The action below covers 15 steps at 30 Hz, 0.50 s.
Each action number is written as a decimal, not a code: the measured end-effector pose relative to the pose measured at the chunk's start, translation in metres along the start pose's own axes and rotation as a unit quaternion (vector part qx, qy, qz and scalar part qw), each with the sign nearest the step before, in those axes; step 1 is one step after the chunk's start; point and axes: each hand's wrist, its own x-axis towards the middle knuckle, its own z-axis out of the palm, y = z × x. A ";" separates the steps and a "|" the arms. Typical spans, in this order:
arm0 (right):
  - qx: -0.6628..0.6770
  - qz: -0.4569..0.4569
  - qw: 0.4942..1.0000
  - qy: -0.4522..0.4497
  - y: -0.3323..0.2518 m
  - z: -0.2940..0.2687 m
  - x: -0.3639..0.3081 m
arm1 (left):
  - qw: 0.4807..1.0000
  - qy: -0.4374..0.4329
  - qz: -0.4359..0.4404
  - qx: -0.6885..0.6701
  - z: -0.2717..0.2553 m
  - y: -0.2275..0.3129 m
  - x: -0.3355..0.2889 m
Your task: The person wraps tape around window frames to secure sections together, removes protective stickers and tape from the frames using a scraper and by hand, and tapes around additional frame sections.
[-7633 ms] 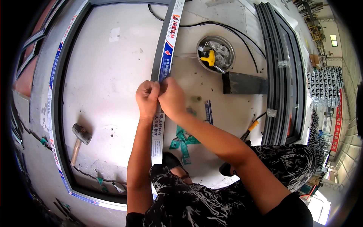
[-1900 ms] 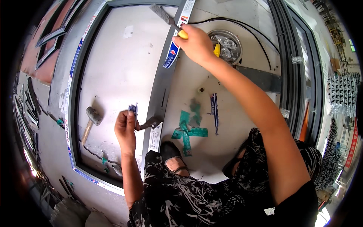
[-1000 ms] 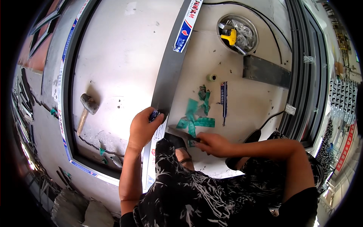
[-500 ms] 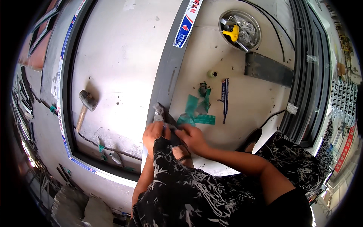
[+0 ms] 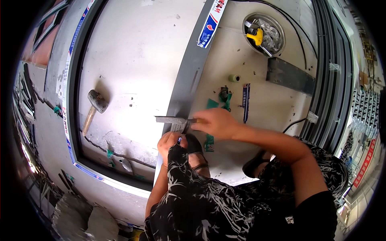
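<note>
My right hand (image 5: 217, 123) is closed around the handle of a flat grey-bladed tool (image 5: 171, 119). Its blade points left across the dark grey frame bar (image 5: 187, 82); whether it is a knife or a scraper I cannot tell. Just below, my left hand (image 5: 169, 142) rests at the bar with its fingers curled together. What they pinch, if anything, is too small to name. A light perforated piece (image 5: 178, 127) shows between the blade and the left hand. My sandalled foot (image 5: 195, 146) is beside the bar, next to scraps of green tape (image 5: 209, 143).
A wooden-handled mallet (image 5: 96, 102) lies inside the left frame opening. At the upper right are a metal bowl (image 5: 281, 50) with a yellow-handled tool (image 5: 256, 37), a dark rectangular block (image 5: 290, 76), and stacked dark profiles (image 5: 327, 100). A small pale roll (image 5: 234, 78) and a blue strip (image 5: 246, 102) lie nearer.
My hands have come apart. The right hand has moved up and right, and the bladed tool now lies crosswise over the bar. My left hand stays low by the bar.
</note>
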 end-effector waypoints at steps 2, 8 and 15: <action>-0.086 0.021 0.995 -0.051 -0.030 -0.033 -0.003 | 0.998 -0.030 0.045 -0.028 -0.003 -0.004 -0.002; -0.021 -0.077 0.972 0.219 -0.055 -0.178 -0.042 | 0.987 -0.086 0.098 0.094 -0.006 0.012 -0.010; -0.231 -0.106 0.967 -0.001 0.068 -0.064 -0.089 | 0.984 -0.103 0.102 0.102 0.025 0.035 0.036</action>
